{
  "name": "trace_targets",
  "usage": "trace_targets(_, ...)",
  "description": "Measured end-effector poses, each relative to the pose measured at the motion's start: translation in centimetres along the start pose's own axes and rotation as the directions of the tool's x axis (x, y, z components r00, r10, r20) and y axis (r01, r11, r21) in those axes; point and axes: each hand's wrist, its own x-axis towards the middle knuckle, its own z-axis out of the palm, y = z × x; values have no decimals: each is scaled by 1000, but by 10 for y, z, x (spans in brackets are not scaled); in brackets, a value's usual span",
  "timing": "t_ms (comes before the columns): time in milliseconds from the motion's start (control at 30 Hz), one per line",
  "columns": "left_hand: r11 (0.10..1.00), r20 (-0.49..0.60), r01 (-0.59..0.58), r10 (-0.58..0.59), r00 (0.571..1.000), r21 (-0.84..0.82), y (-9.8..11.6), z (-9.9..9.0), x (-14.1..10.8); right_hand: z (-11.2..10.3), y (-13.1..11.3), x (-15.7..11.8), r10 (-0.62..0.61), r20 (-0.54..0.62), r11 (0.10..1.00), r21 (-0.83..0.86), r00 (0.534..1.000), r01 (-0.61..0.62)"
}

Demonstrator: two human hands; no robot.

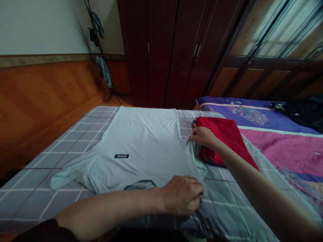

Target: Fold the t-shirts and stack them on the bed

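Note:
A pale, nearly white T-shirt (146,141) with a small dark label on its chest lies spread on a grey checked bed, its collar toward me. My left hand (183,195) reaches across to the shirt's near right part, fingers closed on the fabric by the shoulder. Farther up, my right hand (202,136) pinches the shirt's right edge near the sleeve. The sleeve on the left lies loosely stretched out. Just beyond my right hand sits a folded red cloth (224,129) on top of darker folded fabric.
The checked bedsheet (73,144) extends to the left. A purple and pink bedspread (272,143) lies at the right, with a dark garment (305,111) on it. Behind stand a dark red wardrobe (161,50) and a coat rack (97,33) with hanging items.

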Motion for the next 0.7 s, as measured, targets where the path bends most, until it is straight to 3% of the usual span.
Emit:
trace_targets(133, 997, -68, 73, -70, 995, 39, -2, 0, 8, -9, 12, -7, 84, -46, 996, 7, 995, -83)
trace_targets(233, 987, -53, 93, -87, 995, 130, -2, 6, 20, -4, 16, -18, 98, -41, 995, 1, 994, -98)
trace_targets(433, 998, -32, -7, 9, 999, 59, -1, 12, 33, 1, 13, -28, 113, -52, 992, 60, 992, -110)
trace_targets(600, 986, -103, 149, -141, 985, 73, 4, 14, 40, 5, 16, -18, 148, -72, 975, 177, 986, -133)
trace_targets(700, 975, -69, 189, -182, 981, 116, 6, 15, 55, 6, 17, -11, 161, -73, 954, 268, 984, -136)
